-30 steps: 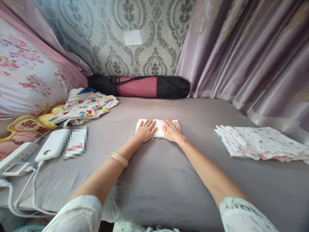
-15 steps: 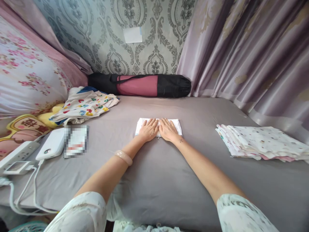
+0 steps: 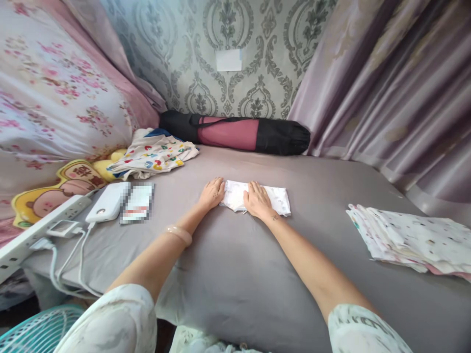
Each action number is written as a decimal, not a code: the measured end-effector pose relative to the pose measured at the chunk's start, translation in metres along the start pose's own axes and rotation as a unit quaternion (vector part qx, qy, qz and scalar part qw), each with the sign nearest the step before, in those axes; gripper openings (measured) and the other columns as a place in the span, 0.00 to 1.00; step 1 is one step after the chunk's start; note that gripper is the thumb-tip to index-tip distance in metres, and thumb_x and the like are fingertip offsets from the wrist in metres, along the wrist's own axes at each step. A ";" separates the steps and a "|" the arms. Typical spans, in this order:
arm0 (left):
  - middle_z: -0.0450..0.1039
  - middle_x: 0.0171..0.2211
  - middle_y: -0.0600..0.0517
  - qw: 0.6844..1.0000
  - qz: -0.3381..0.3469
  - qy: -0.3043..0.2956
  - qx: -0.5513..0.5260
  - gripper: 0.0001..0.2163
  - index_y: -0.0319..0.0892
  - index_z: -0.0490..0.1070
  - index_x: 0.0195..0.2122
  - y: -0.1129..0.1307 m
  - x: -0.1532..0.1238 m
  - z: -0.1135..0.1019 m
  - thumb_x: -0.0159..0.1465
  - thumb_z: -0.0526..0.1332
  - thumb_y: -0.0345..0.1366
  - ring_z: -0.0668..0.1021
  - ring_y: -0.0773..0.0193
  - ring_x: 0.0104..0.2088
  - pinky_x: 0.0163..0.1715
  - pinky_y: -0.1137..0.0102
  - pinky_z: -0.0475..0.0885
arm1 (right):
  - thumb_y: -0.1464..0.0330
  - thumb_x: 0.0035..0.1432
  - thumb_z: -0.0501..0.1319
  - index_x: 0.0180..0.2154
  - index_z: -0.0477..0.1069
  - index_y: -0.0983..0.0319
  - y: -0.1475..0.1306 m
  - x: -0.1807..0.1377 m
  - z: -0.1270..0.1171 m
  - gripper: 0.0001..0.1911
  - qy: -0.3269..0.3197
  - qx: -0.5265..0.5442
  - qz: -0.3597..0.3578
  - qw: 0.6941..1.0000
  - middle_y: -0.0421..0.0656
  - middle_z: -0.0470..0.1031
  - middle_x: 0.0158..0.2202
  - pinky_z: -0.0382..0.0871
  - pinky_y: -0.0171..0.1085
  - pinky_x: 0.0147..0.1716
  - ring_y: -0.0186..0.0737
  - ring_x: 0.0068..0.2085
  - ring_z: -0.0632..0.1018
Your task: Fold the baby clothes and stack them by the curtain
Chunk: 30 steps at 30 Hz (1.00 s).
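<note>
A small white folded cloth point(image 3: 276, 198) lies on the grey bedsheet point(image 3: 235, 255) in front of me. My left hand point(image 3: 211, 193) rests at the cloth's left end, fingers curled at its edge, which is lifted and crumpled there. My right hand point(image 3: 257, 200) lies flat on the middle of the cloth, fingers stretched out and pressing it down. A pale bangle point(image 3: 178, 234) sits on my left forearm.
A stack of folded printed cloths point(image 3: 408, 235) lies at the right. A crumpled patterned garment point(image 3: 154, 156) and a rolled mat in a black bag point(image 3: 239, 133) lie at the back. A power bank point(image 3: 106, 208), phone and power strip point(image 3: 40, 228) sit left; a fan point(image 3: 37, 331) below.
My left hand has slid off the cloth's middle to its left end and curled there, rumpling that edge. The right hand stays flat on the cloth. The camera has swung left.
</note>
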<state>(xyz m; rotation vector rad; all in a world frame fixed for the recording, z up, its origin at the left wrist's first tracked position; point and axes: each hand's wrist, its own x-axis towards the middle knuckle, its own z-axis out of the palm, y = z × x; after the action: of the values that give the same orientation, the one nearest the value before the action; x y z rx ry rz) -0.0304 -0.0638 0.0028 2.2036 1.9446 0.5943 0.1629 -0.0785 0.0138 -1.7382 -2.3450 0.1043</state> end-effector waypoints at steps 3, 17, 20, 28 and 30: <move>0.64 0.60 0.44 0.999 0.009 0.016 -0.037 0.21 0.39 0.62 0.59 -0.009 0.000 0.006 0.70 0.41 0.39 0.63 0.59 0.63 0.62 0.61 0.57 | 0.64 0.67 0.41 0.63 0.54 0.75 0.001 -0.001 0.004 0.30 0.011 -0.015 -0.003 1.000 0.55 0.55 0.65 0.44 0.44 0.63 0.49 0.66 0.56; 0.67 0.58 0.44 0.985 0.055 0.095 -0.132 0.19 0.37 0.63 0.56 -0.013 -0.005 0.009 0.66 0.45 0.31 0.64 0.59 0.62 0.63 0.61 0.58 | 0.63 0.67 0.39 0.63 0.56 0.75 -0.031 0.016 0.010 0.30 0.003 -0.033 -0.022 0.999 0.54 0.56 0.65 0.40 0.47 0.64 0.49 0.66 0.53; 0.68 0.56 0.44 0.981 0.062 0.105 -0.153 0.19 0.38 0.64 0.56 -0.012 -0.006 0.007 0.65 0.46 0.30 0.67 0.59 0.60 0.61 0.61 0.61 | 0.63 0.67 0.40 0.63 0.55 0.75 -0.029 0.016 0.011 0.30 -0.004 -0.032 -0.022 0.999 0.54 0.56 0.65 0.40 0.47 0.64 0.49 0.66 0.53; 0.69 0.55 0.43 0.977 0.056 0.112 -0.175 0.18 0.38 0.64 0.56 -0.008 -0.009 0.000 0.67 0.45 0.32 0.70 0.58 0.57 0.59 0.60 0.63 | 0.63 0.67 0.38 0.64 0.52 0.74 -0.054 0.027 0.008 0.31 -0.021 -0.003 -0.040 0.999 0.54 0.50 0.67 0.38 0.49 0.64 0.49 0.68 0.49; 0.69 0.55 0.43 0.976 0.054 0.110 -0.177 0.18 0.38 0.64 0.56 -0.007 -0.010 -0.001 0.68 0.44 0.35 0.70 0.59 0.57 0.59 0.60 0.63 | 0.63 0.67 0.38 0.65 0.51 0.75 -0.063 0.028 0.012 0.31 -0.030 0.006 -0.047 0.998 0.54 0.48 0.68 0.38 0.49 0.64 0.48 0.68 0.48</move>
<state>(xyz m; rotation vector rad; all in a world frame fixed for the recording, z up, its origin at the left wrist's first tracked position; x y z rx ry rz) -0.0381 -0.0722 -0.0008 2.0958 1.6522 1.1476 0.0937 -0.0694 0.0179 -1.6394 -2.4586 0.1579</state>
